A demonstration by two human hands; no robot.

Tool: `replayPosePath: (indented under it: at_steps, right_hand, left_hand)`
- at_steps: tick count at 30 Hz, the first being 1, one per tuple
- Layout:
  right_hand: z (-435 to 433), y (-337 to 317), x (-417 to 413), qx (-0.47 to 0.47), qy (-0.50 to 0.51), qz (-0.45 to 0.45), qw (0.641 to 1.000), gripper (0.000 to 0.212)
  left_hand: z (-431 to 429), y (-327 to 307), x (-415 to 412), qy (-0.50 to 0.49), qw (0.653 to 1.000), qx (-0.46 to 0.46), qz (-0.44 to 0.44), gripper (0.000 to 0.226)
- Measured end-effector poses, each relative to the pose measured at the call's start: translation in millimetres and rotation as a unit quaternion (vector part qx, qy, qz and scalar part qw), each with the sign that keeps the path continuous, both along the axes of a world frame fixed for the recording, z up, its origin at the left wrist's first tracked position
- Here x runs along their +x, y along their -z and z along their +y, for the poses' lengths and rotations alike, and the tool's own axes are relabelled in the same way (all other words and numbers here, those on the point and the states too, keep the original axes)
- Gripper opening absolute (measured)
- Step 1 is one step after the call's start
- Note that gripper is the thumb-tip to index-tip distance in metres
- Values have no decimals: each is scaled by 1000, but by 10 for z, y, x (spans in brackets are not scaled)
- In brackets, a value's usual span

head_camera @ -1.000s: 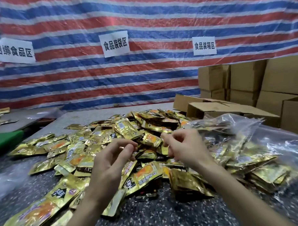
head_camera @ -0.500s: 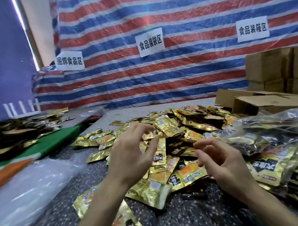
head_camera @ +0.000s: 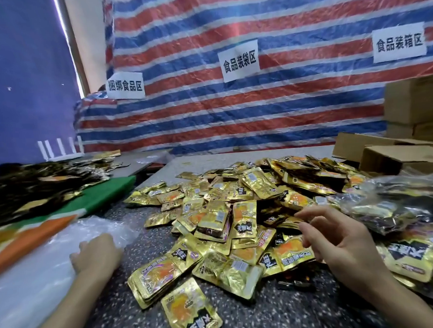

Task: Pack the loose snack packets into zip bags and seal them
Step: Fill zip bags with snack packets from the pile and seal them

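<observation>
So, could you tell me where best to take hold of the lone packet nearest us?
Probably pinch its right edge, coming from the right with the right hand. The packet lies flat, so only a thin edge offers purchase; that side faces bare table, while a stack crowds its upper left.

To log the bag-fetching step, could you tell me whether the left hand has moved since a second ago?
Yes. The left hand has gone left, off the snack packet pile, and now touches the clear plastic bags beside it.

Packing workshop: tarp wall (head_camera: 258,118), zone signs (head_camera: 239,60), cartons (head_camera: 409,103).
</observation>
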State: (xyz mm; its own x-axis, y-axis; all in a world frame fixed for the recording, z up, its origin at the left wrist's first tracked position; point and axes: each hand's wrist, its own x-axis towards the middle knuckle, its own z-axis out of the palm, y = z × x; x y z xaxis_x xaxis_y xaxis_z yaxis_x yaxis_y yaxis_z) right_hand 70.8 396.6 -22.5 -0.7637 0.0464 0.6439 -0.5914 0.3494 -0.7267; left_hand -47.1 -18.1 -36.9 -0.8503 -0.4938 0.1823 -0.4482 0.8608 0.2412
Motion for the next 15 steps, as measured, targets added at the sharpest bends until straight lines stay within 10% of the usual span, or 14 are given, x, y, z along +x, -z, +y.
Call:
replayPosePath:
  at_steps: [10, 15]
  right_hand:
    - [24, 30, -16, 7, 7, -10, 1000, 18]
    - [63, 48, -35, 14, 5, -9, 1000, 18]
  left_hand:
    - [-110, -165, -95, 37, 982, 75, 167, 17]
    - [-128, -236, -126, 15, 996, -28, 82, 5]
